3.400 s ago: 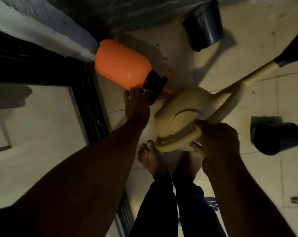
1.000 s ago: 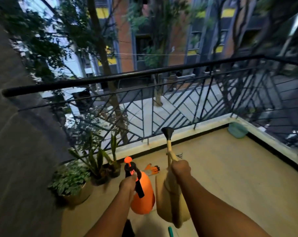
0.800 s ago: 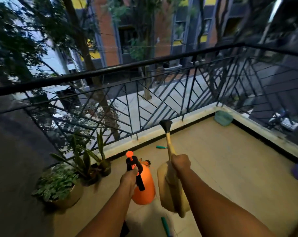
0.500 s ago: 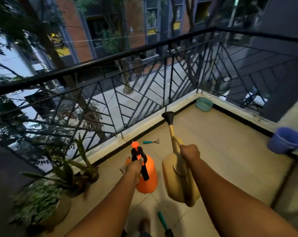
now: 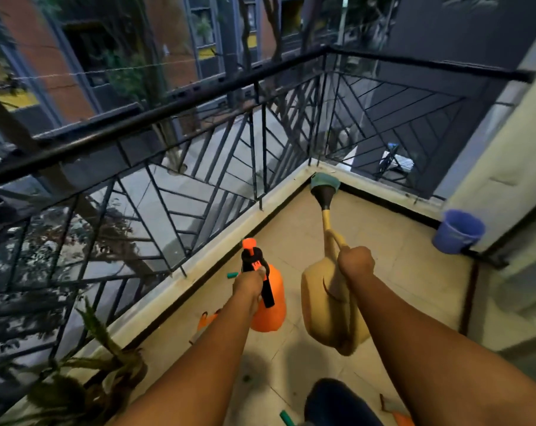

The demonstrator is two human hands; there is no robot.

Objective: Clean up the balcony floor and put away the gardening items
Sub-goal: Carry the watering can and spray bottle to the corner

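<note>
Person, head-camera view: two bare forearms, no sleeves visible up to the frame's lower edge; left hand (image 5: pixel 248 282) and right hand (image 5: pixel 355 261) without gloves, rings, watch or bands. One knee (image 5: pixel 337 401) at bottom centre, clad in dark navy trouser fabric, plain and unmarked.

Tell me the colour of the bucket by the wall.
Blue bucket, seen in the head view.

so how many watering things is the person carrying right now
2. An orange pressure sprayer hangs from the left hand, nearer the railing; a beige watering can hangs from the right hand, spout pointing toward the balcony's far corner. No others show.
</note>
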